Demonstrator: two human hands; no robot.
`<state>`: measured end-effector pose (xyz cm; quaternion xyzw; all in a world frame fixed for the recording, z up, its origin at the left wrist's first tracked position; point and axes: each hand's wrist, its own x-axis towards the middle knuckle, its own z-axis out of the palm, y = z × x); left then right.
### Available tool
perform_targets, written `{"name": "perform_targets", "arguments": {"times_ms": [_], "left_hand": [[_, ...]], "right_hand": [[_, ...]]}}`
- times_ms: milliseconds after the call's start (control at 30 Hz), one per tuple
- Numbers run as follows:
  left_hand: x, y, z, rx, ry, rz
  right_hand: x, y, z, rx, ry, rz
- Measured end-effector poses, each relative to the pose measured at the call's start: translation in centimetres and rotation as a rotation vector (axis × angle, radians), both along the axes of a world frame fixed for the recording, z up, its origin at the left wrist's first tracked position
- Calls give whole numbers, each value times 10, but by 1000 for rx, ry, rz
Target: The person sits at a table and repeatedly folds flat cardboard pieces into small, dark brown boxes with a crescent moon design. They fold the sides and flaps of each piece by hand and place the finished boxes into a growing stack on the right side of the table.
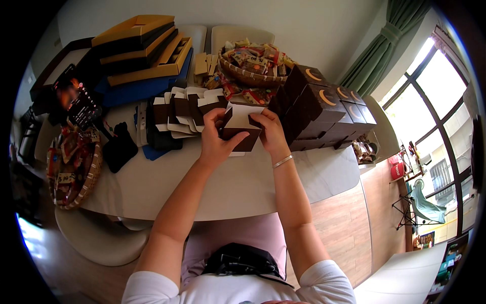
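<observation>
both hands (243, 134) pinching a half-folded brown box (242, 129) from either side above the desk (202, 187); flat blanks (182, 114) just left, finished boxes (324, 109) right.

Both hands on one dark brown carton (242, 130) with white inside flaps, held just above the white table (228, 187). Left hand (215, 137) grips its left side, thumb across the front; right hand (271, 133) pinches the right edge. Flat unfolded blanks (179, 114) fanned just left of it. Assembled brown boxes (324, 109) stacked right. Far centre: wicker basket of wrapped sweets (253, 63). Far left: tan trays (144, 48). Second basket (73, 167) at near left.
</observation>
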<state>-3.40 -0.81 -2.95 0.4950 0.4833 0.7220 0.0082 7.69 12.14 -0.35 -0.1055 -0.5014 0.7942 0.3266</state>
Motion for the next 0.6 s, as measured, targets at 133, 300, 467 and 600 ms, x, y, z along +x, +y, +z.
{"name": "perform_targets", "arguments": {"times_ms": [133, 300, 467, 600], "left_hand": [[-10, -3, 4, -63, 267, 46], [-6, -6, 13, -96, 265, 52], [-9, -6, 10, -128, 302, 107], [-1, -6, 16, -195, 338, 234]], "right_hand": [[1, -4, 3, 0, -5, -4], [2, 7, -6, 55, -49, 20], [0, 1, -5, 99, -25, 29], [-7, -4, -7, 57, 92, -119]]}}
